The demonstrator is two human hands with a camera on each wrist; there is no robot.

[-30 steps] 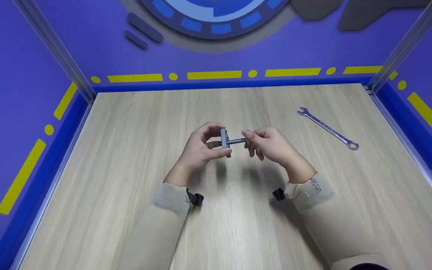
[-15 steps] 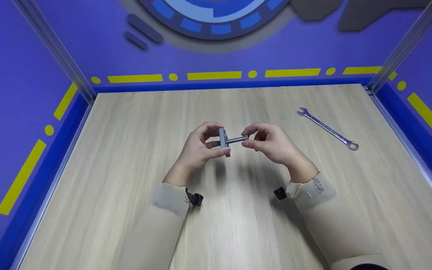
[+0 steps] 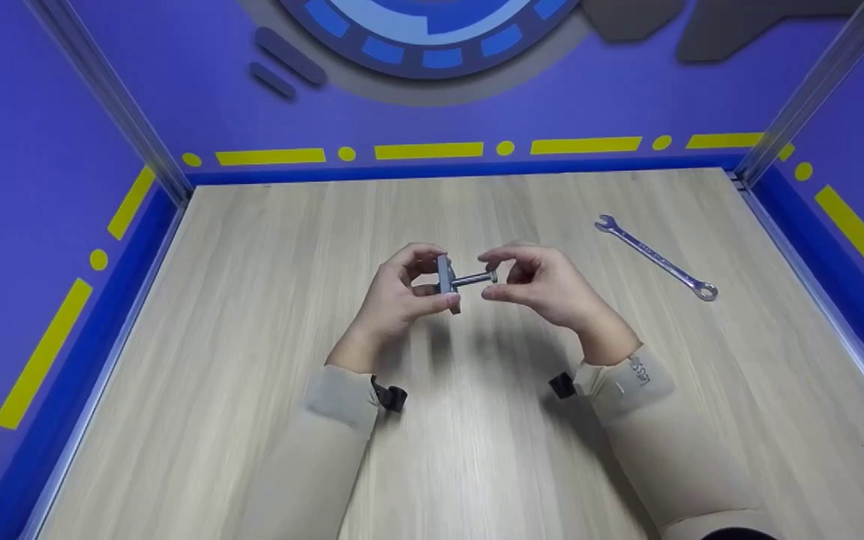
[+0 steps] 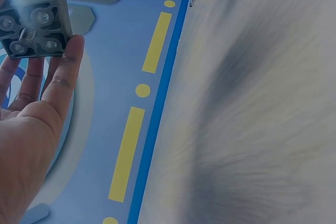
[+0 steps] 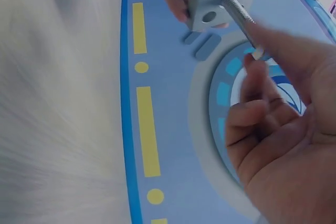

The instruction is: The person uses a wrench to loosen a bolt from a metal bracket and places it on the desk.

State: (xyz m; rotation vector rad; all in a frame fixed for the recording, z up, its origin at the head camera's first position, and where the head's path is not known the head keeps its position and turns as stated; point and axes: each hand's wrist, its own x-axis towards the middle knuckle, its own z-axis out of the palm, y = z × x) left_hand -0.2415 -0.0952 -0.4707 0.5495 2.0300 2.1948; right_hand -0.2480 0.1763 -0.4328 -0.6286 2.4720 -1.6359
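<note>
My left hand holds a small grey metal block by its edges, thumb on the near side and fingers on the far side. A long bolt sticks out of the block toward the right. In the right wrist view the block's flat face shows several round holes, with the bolt in one. The recessed other face and a threaded end show in the left wrist view. My right hand is at the bolt's head, its thumb and forefinger parted on either side of it.
A combination wrench lies on the wooden tabletop at the back right. Blue panels with yellow marks and metal rails border the table at the back and sides.
The right thumb and forefinger have swung round the bolt's head and then spread apart, so the head now shows between them. The left hand and block stay nearly still.
</note>
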